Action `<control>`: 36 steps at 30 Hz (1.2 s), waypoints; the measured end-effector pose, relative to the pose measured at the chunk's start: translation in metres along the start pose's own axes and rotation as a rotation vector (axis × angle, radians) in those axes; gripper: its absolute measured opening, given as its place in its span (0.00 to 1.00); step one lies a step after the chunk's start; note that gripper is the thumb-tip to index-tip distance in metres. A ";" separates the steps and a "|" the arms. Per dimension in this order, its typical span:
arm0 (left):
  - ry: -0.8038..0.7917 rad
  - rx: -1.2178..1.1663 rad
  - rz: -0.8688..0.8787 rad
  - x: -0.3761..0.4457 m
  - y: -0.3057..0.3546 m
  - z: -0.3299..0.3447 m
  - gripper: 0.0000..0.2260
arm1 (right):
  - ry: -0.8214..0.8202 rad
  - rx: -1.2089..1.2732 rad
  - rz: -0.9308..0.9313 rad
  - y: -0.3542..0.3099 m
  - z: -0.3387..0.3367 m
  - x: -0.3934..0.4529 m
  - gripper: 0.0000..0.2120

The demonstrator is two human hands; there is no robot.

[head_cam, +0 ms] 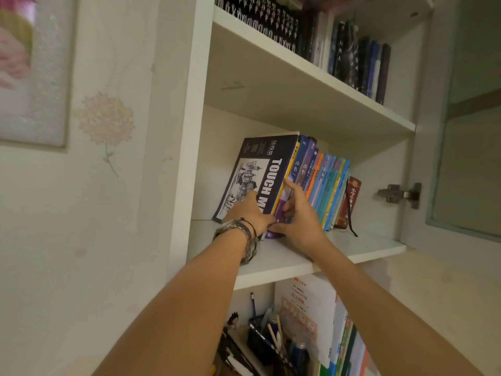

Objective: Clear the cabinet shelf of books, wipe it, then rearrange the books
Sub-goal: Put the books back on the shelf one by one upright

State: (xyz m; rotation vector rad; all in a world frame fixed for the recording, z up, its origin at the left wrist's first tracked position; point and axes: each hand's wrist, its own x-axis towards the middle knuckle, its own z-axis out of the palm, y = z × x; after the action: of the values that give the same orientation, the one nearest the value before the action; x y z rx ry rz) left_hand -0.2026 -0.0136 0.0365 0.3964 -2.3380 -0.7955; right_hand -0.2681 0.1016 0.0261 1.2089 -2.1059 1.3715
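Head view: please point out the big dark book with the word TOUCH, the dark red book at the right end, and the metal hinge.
TOUCH book [273, 180], head view, on its spine.
Dark red book [352, 202], head view, on its spine.
Metal hinge [398, 195], head view, on its arm.
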 end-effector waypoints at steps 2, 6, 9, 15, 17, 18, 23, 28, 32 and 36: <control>0.003 0.007 0.000 0.002 -0.002 0.001 0.25 | 0.016 -0.038 -0.002 -0.002 0.002 0.001 0.48; -0.010 -0.013 -0.003 0.007 -0.003 0.002 0.26 | 0.028 -0.101 0.014 -0.001 0.003 0.002 0.49; -0.016 -0.026 -0.004 0.009 -0.003 0.003 0.25 | 0.029 -0.130 0.006 -0.001 0.003 0.001 0.49; -0.011 -0.004 -0.012 0.005 0.001 0.004 0.25 | 0.061 -0.238 -0.023 -0.009 -0.004 -0.013 0.32; -0.004 0.007 -0.022 0.000 0.004 0.004 0.25 | 0.056 -0.293 -0.011 -0.010 -0.015 -0.027 0.27; 0.006 0.031 -0.023 -0.002 0.007 0.003 0.24 | 0.042 -0.329 0.004 -0.010 -0.023 -0.035 0.25; -0.002 0.195 0.056 -0.023 0.021 -0.003 0.22 | -0.005 -0.540 0.085 -0.013 -0.077 -0.081 0.19; -0.059 0.158 0.222 -0.054 0.040 -0.014 0.21 | 0.025 -0.565 0.154 -0.021 -0.117 -0.124 0.16; -0.050 0.113 0.345 -0.093 0.053 -0.012 0.21 | 0.079 -0.511 0.165 -0.029 -0.124 -0.156 0.14; -0.061 0.019 0.486 -0.142 0.054 -0.001 0.17 | 0.136 -0.490 0.152 -0.028 -0.120 -0.194 0.12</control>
State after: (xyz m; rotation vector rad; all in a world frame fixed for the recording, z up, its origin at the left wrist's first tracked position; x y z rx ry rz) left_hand -0.0987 0.0923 0.0044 -0.1906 -2.3553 -0.5532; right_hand -0.1524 0.2909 -0.0324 0.7512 -2.2854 0.8798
